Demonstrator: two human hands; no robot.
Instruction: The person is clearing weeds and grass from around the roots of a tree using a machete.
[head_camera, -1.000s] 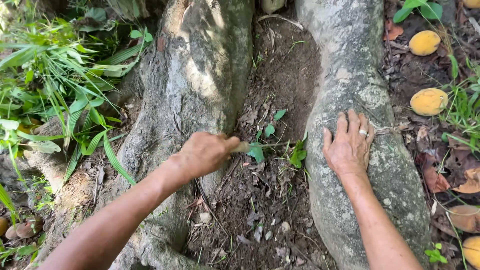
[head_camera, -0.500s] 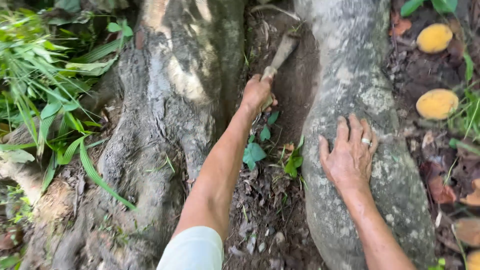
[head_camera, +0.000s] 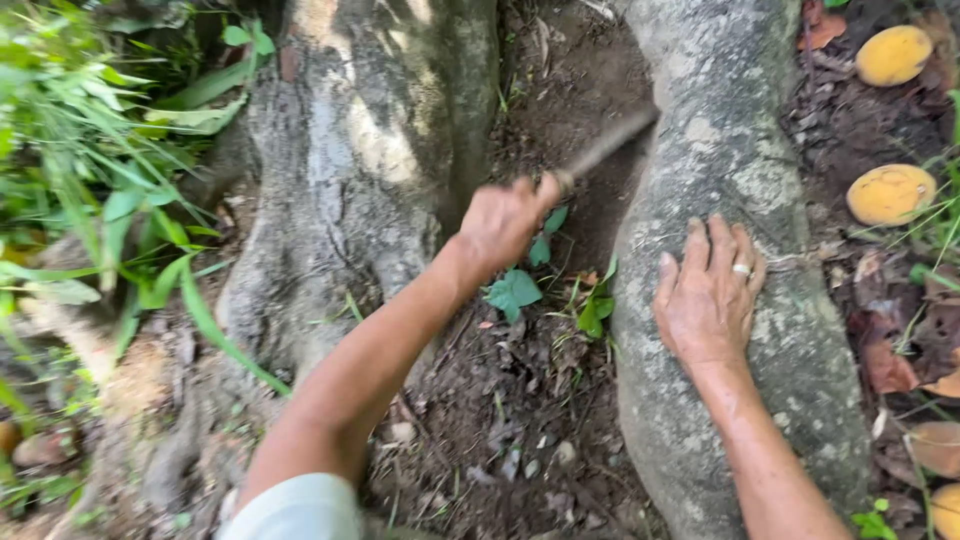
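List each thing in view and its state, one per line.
Left hand: closed around a tool handle, raised over the soil.
Tool: blurred, its end pointing at the right root.
Right hand: open, flat on the right root, ring on one finger.
Right root: grey, mottled, intact.
Left root: sunlit in patches.
Seedlings: green, upright in the soil.
Yellow fruits: lying on leaf litter.
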